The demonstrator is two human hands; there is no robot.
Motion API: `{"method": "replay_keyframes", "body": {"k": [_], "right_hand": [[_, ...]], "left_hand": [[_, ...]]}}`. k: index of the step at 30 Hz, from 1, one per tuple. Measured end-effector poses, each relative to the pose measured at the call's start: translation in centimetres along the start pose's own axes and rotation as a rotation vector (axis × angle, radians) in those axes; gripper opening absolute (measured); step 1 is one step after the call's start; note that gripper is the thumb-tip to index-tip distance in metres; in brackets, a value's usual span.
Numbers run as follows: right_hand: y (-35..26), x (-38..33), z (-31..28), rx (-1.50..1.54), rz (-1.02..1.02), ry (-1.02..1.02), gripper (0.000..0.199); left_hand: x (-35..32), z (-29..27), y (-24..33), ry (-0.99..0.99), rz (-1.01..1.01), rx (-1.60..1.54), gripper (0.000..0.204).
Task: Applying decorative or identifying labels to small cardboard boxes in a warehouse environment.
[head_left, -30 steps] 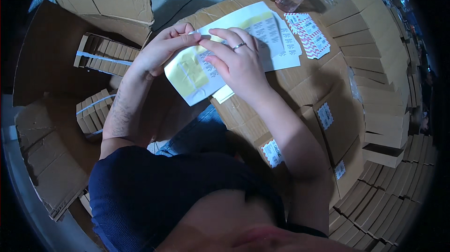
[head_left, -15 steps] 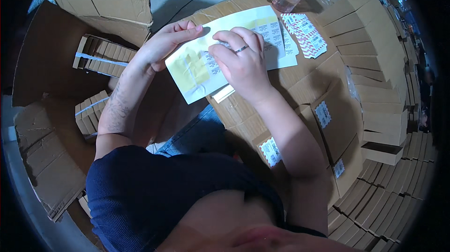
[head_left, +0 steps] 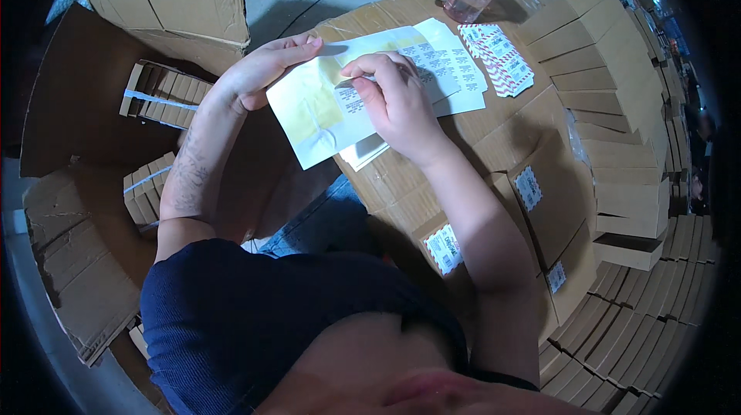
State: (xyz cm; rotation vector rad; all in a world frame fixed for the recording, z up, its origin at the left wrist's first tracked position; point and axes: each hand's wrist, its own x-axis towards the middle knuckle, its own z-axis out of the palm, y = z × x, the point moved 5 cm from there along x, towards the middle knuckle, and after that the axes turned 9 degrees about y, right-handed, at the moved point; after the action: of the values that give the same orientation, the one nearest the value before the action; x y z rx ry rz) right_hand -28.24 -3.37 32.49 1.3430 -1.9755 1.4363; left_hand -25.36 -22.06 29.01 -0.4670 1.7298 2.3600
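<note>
Two hands point(head_left: 266, 72) point(head_left: 403, 113) on one label sheet point(head_left: 309, 110)

We view from one head-worn fisheye camera, the left of a pair, facing steeply down at close range. The shirt point(head_left: 255, 315) fills much of our lower frame; left hand point(head_left: 268, 68) and right hand point(head_left: 397, 106) lie above centre; boxes point(head_left: 637, 160) curve toward the dark rim.

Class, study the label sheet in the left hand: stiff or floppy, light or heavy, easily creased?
The label sheet would probably flex, as its edges look paper-thin. It is likely light: the left hand holds it by one edge. It may crease easily, since wrinkles show in its yellow area.
</note>
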Motion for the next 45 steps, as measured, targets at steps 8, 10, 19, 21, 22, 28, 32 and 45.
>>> {"method": "replay_keyframes", "body": {"k": [8, 10, 19, 21, 22, 28, 32, 45], "right_hand": [[0.0, 0.2, -0.1, 0.038, 0.005, -0.015, 0.012], [0.3, 0.2, -0.3, 0.098, 0.059, -0.002, 0.009], [-0.4, -0.4, 0.6, 0.223, -0.031, -0.043, 0.062], [-0.2, -0.5, 0.8, 0.214, -0.046, -0.062, 0.067], [-0.4, -0.6, 0.9, 0.201, -0.068, -0.084, 0.072], [-0.7, -0.6, 0.9, 0.139, -0.053, -0.089, 0.080], [-1.3, -0.5, 0.9, 0.095, -0.080, -0.093, 0.083], [-1.8, -0.8, 0.6, 0.003, -0.181, -0.022, 0.089]], "left_hand": [[0.3, -0.7, 0.0, -0.001, -0.022, 0.064, 0.038], [0.3, -0.7, 0.0, -0.025, -0.027, 0.061, 0.040], [-0.2, -1.1, 0.0, -0.021, -0.079, -0.006, 0.040], [-0.2, -1.0, -0.5, -0.078, -0.167, -0.109, 0.039], [-0.3, -1.0, -0.5, -0.080, -0.167, -0.109, 0.039], [-0.5, -0.5, -0.8, -0.112, -0.165, -0.184, 0.042], [-0.5, -0.3, -0.7, -0.101, -0.072, -0.102, 0.043], [-0.1, -0.8, -0.7, -0.015, -0.140, -0.143, 0.041]]}}
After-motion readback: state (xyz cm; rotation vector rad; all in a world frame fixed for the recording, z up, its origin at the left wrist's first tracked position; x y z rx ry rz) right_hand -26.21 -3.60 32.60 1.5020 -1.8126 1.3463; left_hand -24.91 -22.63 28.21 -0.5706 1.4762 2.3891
